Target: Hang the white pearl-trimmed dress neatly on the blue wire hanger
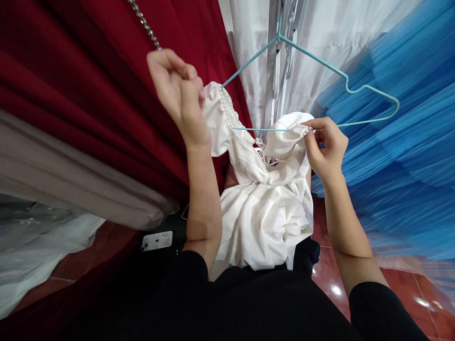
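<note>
A white dress (pixel 263 208) with pearl trim along its neckline hangs in front of me and spreads over my lap. Its left sleeve end is on a light teal wire hanger (pixel 313 56), whose right shoulder is bare. My right hand (pixel 325 144) pinches the pearl edge of the dress's right sleeve, near the hanger's lower bar. Raised beside the left sleeve, my left hand (pixel 179 92) has its fingers curled closed; what they hold, if anything, is hidden.
Dark red cloth (pixel 106 85) hangs at the left, blue tulle (pixel 401 156) at the right. White curtains flank a metal pole behind the hanger. A beaded chain (pixel 144 22) is at upper left. A phone (pixel 157 240) lies on a black surface.
</note>
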A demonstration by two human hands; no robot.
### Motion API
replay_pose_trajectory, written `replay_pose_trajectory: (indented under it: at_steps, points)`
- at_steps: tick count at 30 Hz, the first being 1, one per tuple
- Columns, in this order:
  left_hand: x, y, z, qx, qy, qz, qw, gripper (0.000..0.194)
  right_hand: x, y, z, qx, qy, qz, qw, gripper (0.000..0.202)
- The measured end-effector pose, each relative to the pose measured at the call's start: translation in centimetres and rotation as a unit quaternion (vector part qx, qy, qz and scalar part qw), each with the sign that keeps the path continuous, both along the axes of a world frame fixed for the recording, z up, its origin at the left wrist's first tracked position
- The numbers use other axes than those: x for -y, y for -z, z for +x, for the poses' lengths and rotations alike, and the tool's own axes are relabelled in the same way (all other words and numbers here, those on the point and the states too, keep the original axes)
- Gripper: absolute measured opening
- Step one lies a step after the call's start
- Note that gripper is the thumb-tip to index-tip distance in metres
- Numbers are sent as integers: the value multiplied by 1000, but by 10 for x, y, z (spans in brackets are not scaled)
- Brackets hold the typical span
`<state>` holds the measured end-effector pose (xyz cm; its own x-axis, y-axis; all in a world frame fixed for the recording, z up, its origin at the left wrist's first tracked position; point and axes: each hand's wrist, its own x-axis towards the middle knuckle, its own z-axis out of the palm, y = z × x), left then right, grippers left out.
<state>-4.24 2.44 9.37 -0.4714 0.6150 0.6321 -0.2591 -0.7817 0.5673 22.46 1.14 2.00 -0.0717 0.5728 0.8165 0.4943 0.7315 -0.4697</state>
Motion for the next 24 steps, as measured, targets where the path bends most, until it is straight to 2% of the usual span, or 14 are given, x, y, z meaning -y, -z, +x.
replay_pose_trajectory:
  at_steps: [1,2,3,4,6,7,10,13,15,18,22,24]
  points:
    - [11,8,5,-30,-14,18,999,34,0,1,-1,-1,0,2,1000,21]
    - [22,19,10,-51,5,11,999,34,-1,2,-3,-3,0,2,1000,22]
    - [32,30,15,-88,57,-39,994,38,-1,3,-4,-6,-1,1,1000,22]
    - [39,41,20,-153,122,-115,974,38,-2,4,-5,-10,-3,0,1000,22]
    - [45,63,30,-212,204,-222,930,37,-3,6,-6,-13,-4,-2,1000,23]
    - [44,72,35,-207,219,-250,920,38,-4,7,-5,-12,-4,-1,1000,23]
    - [30,88,49,-88,221,-232,943,42,-6,9,-5,-5,-2,0,1000,24]
    - [21,90,58,21,228,-167,959,31,-5,8,-8,-25,-7,7,1000,20]
    - [23,87,62,53,222,-151,962,24,1,7,-11,-45,-15,16,999,17]
    - [31,82,62,43,198,-159,966,25,18,10,-10,-73,1,34,997,16]
    - [36,79,56,27,190,-165,967,28,37,27,7,-71,90,83,990,14]
    - [35,78,52,21,192,-171,966,30,35,33,23,-87,111,43,989,10]
